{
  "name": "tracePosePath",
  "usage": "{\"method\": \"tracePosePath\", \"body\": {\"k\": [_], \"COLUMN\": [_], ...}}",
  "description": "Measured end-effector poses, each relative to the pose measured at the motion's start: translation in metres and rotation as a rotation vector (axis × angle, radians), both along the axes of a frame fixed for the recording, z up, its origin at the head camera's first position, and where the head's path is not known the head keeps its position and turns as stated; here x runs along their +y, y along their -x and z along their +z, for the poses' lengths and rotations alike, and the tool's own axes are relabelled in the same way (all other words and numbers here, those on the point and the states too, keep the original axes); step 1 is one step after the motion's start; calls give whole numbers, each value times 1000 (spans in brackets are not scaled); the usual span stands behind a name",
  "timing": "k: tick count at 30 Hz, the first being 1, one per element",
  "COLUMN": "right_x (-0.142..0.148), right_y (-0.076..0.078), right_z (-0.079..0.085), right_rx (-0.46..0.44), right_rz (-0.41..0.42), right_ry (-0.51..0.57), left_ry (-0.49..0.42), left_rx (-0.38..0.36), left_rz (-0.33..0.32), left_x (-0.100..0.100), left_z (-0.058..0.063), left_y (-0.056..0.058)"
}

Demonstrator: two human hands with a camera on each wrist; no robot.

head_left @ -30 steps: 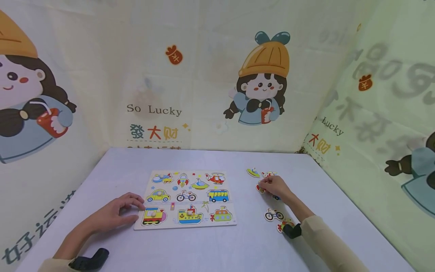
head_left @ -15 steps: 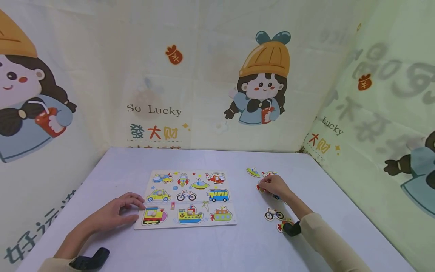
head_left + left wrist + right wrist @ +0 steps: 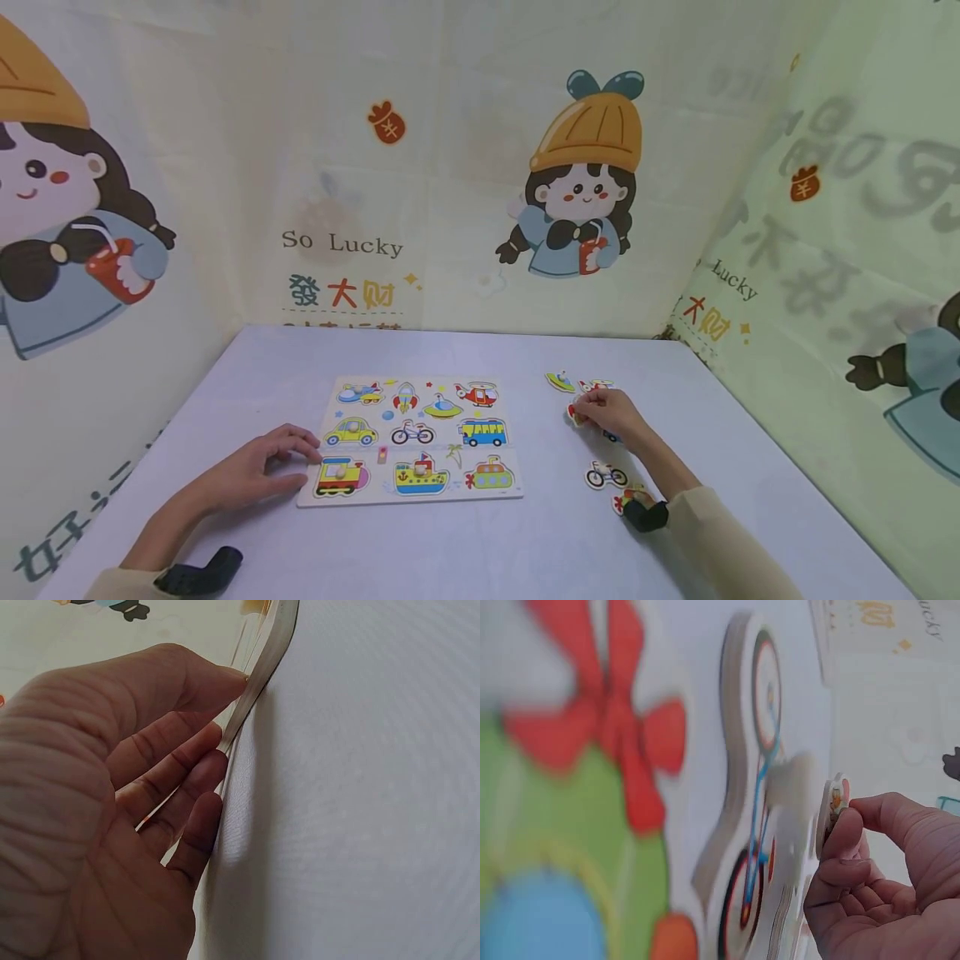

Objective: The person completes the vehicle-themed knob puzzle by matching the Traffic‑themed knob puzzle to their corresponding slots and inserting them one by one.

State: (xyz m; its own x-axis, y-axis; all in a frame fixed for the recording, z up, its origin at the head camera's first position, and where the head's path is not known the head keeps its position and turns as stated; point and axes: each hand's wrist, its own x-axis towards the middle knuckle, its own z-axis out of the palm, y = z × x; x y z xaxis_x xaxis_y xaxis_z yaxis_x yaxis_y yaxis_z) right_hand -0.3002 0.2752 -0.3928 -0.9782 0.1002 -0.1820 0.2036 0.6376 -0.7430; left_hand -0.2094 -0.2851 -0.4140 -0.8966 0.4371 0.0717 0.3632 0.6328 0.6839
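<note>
Being pinched by the right hand (image 3: 617,414) at the scene's right, a small puzzle piece (image 3: 834,799) is partly covered by the fingertips, and its picture cannot be fully read. A blue piece (image 3: 611,436) is mostly hidden under that hand; the submarine piece (image 3: 619,503) is overlapped by a black wrist device (image 3: 647,515). The board's (image 3: 380,485) left edge is touched by the relaxed left hand (image 3: 251,471). Board and pieces are separated by white tabletop (image 3: 551,467).
</note>
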Motion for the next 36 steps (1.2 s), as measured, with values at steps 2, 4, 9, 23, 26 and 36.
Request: {"method": "tracePosePath", "body": {"k": [2,4,9,23,26,36], "right_x": [-2,-6,-20,-74,-83,-107], "right_y": [-2,-4,-12,-33,-37,-43], "right_z": [0,0,2,9,9,11], "right_rx": [3,5,26,-52,-55,-57], "right_rz": [7,12,73,164,196,306], "right_ry": [45,107,247,410,419,470], "left_ry": [-3,-4,-4,-3,1,2], "left_rx": [8,11,1,17,13,21], "left_rz": [-4,-7,-1,0,5,-2], "left_x": [0,-1,0,1,1,2], "left_z": [-1,-3,-4,-5,-6,-5], "left_y": [0,0,-2,-5,-5,-4]}}
